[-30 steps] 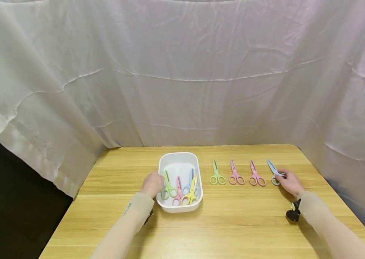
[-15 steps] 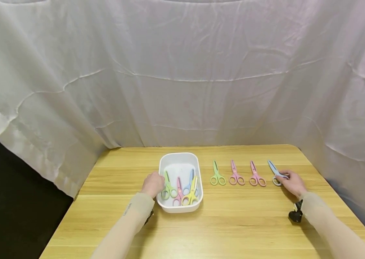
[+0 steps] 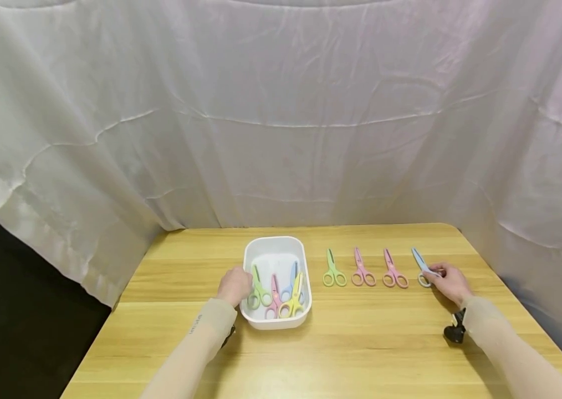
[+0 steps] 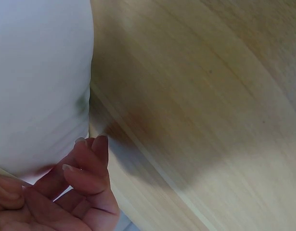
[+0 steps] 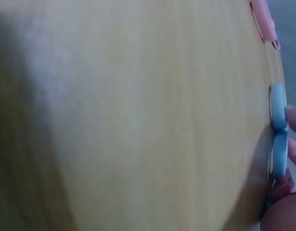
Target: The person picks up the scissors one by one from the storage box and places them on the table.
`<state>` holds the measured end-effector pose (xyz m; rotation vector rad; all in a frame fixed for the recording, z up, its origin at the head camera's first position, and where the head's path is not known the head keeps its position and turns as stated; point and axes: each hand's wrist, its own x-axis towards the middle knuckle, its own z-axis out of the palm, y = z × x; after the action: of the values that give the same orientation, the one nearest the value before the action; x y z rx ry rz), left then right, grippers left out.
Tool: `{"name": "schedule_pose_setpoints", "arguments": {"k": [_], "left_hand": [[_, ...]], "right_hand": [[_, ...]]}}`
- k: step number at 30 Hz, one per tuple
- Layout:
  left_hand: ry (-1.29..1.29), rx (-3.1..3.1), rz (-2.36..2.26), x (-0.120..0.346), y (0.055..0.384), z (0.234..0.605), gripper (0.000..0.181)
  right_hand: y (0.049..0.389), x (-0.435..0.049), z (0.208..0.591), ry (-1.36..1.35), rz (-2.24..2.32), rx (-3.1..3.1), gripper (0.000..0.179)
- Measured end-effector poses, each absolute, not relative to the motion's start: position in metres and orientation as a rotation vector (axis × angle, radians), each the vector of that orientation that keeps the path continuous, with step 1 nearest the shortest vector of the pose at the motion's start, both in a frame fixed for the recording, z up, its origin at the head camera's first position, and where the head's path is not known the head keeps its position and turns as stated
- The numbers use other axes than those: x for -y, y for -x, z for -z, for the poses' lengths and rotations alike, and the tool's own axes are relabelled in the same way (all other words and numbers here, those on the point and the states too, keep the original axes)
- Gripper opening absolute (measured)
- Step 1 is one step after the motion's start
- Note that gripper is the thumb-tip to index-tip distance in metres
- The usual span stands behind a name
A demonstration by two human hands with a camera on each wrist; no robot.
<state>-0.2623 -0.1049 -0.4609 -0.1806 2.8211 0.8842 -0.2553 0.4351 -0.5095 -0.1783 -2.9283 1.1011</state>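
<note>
My left hand (image 3: 235,286) grips the left rim of a white plastic tub (image 3: 276,325). In the left wrist view, thumb and curled fingers of the left hand (image 4: 85,187) meet at the wall of the tub (image 4: 37,86). Inside lie green scissors (image 3: 260,293), pink scissors (image 3: 274,299), blue scissors (image 3: 288,290) and yellow scissors (image 3: 292,305). At the right, my right hand (image 3: 451,284) pinches the handles of another pair of blue scissors (image 3: 420,260), which lie on the table. The right wrist view shows fingertips against the blue handle loops (image 5: 278,107).
Between the tub and the right hand, green scissors (image 3: 332,271), pink scissors (image 3: 361,271) and a second pink pair (image 3: 392,271) lie in a row, tips away from me. A pale curtain (image 3: 281,166) hangs behind the wooden table (image 3: 351,354) and along its sides.
The right hand has shifted slightly to the right at the blue scissors, which have hardly moved. My left hand and the tub stay in place.
</note>
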Motion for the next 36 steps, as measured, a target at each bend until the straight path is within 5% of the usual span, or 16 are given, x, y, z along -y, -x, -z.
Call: {"name": "schedule_pose_setpoints", "arguments": {"k": [36], "left_hand": [[0.17, -2.829, -0.877, 0.105, 0.262, 0.46, 0.027]], "right_hand": [[0.254, -0.448, 0.517, 0.109, -1.053, 2.886, 0.047]]}}
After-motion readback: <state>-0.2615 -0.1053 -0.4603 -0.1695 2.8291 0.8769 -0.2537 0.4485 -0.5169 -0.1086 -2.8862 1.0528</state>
